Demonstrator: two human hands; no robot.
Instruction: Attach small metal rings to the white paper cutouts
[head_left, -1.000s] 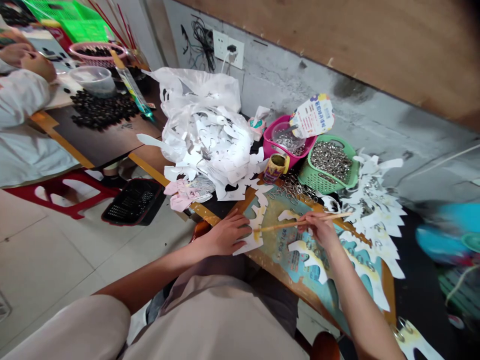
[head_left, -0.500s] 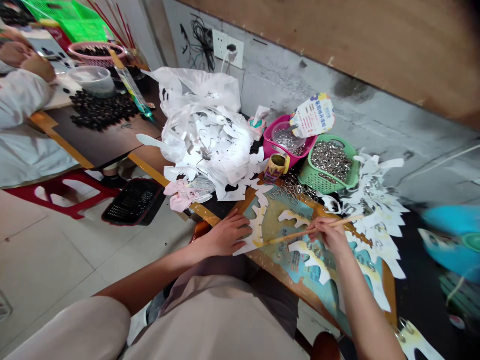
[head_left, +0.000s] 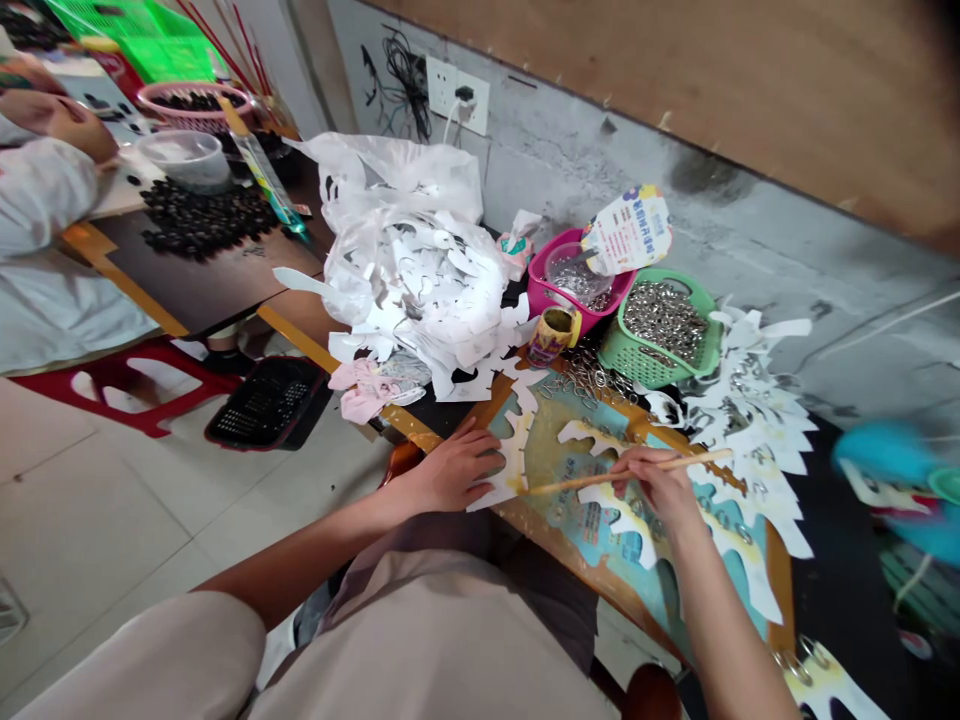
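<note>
My left hand (head_left: 450,472) rests on a white scalloped paper cutout (head_left: 514,465), holding it down on a painted wooden board (head_left: 551,445) with teal and yellow patches. My right hand (head_left: 651,482) grips a thin wooden stick (head_left: 592,478), and its yellowish tip sits against the lower end of the cutout. Another white cutout (head_left: 611,500) lies on the board under my right hand. Yellow paste smears the board around the stick's tip.
A plastic bag (head_left: 405,200) of white paper scraps stands beyond the board. Nearby are a pink basket (head_left: 544,285), a green basket (head_left: 664,330) of metal rings, and a paste cup (head_left: 551,335). A co-worker's hands (head_left: 56,115) work at the upper left.
My right hand and the stick have shifted down and to the right, bringing the tip nearer the cutout's lower end. My left hand and the cutout under it stay in place.
</note>
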